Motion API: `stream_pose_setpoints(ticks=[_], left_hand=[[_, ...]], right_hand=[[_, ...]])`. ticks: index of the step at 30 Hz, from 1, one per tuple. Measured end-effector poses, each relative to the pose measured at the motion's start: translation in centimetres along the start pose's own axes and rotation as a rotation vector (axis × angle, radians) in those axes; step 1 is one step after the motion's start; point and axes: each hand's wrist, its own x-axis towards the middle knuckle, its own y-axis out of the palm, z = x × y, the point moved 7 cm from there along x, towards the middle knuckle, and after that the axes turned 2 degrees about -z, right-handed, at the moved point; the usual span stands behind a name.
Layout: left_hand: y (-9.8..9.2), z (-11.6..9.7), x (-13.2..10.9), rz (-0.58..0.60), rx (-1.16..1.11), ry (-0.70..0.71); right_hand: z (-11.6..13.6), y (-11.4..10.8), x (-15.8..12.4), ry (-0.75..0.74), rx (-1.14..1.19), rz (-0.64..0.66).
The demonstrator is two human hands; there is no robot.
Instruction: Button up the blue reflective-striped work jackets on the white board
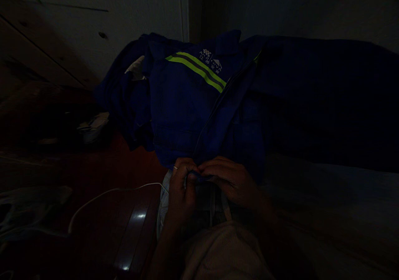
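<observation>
A dark blue work jacket point(181, 109) lies spread out in front of me, with a yellow-green and grey stripe and white lettering on its chest. At its near lower edge, my left hand point(183, 182) pinches the hem, and a ring shows on one finger. Right beside it, my right hand point(229, 178) grips the same hem, fingers bent over the cloth. A bit of blue fabric shows between the two hands. One sleeve is bunched at the left, with a pale patch in its folds. Dim light hides the jacket's right side.
A white cable point(115, 189) curves over the reddish-brown floor point(134, 226) at the left. Pale items point(93, 128) lie in shadow near the bunched sleeve. A light cabinet or door panel point(140, 9) stands behind. A clear plastic bag point(34, 209) appears at lower left.
</observation>
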Motion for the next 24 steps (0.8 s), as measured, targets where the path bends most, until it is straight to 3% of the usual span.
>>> stream_pose_setpoints(ticks=[7,13,19,24], left_hand=[[-0.14,-0.54,-0.15,0.056,0.044,0.052],[-0.16,-0.99,-0.05,0.163,-0.044,0.071],[-1.05,-0.61,-0.09,0.103,0.009,0.096],[-0.97,-0.05,-0.35,0.062,0.043,-0.022]], right_hand=[[0.35,0.18,-0.43,-0.023,-0.032,-0.03],[-0.49,0.34,-0.7,0.202,0.182,-0.115],[-0.24,0.66,-0.72,0.267,0.19,-0.188],[0.26,0.28,-0.67,0.225,0.058,-0.215]])
